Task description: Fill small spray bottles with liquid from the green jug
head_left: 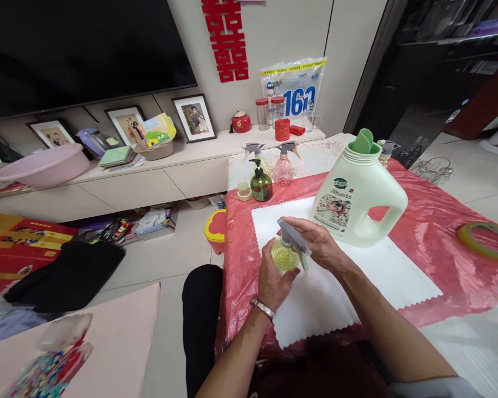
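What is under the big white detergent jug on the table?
The detergent jug stands on the white cloth, which lies on the red plastic table cover. The cloth beneath its base is hidden, as is the tabletop itself.

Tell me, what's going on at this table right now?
A person holds a small yellow spray bottle over a white cloth: the left hand cups its body, the right hand grips its grey trigger head. A large detergent jug stands just behind, its cap off.
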Demonstrator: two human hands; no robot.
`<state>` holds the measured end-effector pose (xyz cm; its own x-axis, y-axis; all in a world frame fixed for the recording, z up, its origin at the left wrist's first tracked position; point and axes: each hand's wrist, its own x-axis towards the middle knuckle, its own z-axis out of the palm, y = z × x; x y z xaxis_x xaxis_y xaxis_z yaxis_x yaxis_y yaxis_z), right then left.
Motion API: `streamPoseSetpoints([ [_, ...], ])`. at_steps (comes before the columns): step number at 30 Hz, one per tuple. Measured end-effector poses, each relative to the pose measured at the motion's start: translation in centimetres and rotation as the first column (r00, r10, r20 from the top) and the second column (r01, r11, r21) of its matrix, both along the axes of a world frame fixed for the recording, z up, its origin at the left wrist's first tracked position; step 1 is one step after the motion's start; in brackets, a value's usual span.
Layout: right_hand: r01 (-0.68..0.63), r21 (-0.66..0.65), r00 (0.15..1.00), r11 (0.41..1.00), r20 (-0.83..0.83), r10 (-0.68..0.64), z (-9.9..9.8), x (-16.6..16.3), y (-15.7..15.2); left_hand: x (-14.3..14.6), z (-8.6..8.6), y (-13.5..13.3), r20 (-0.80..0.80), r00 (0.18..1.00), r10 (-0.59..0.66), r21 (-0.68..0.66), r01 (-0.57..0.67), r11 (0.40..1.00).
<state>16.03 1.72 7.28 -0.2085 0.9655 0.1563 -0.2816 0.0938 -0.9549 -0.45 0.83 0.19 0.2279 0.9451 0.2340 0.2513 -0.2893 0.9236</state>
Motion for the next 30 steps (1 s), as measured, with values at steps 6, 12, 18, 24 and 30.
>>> streamPoseSetpoints([
  [6, 0.082, -0.004, 0.994, 0.997, 0.073, -0.081, 0.6, -0.5, 0.0, 0.0, -0.4, 0.0, -0.061, 0.998, 0.013, -0.03, -0.015, 0.999],
  [12, -0.035, -0.023, 0.998, 0.999, 0.05, 0.036, 1.4, -0.1, -0.6, 0.1, -0.7, 0.1, -0.06, 0.998, 0.008, -0.031, -0.009, 0.999],
  [18, 0.039, -0.041, 0.999, 0.998, -0.021, -0.04, 0.3, -0.5, -0.4, 0.2, 0.2, 0.1, -0.028, 1.0, 0.011, 0.009, -0.011, 1.0],
  [24, 0.095, -0.07, 0.994, 0.993, -0.039, -0.098, -0.2, -1.1, -0.2, 0.1, -0.6, 0.1, -0.009, 0.999, 0.036, 0.027, -0.036, 0.999],
  [30, 0.168, -0.072, 0.986, 0.983, 0.002, -0.168, 0.2, -1.6, -0.6, 0.2, -0.9, 0.0, -0.028, 0.997, 0.071, -0.007, -0.071, 0.997],
])
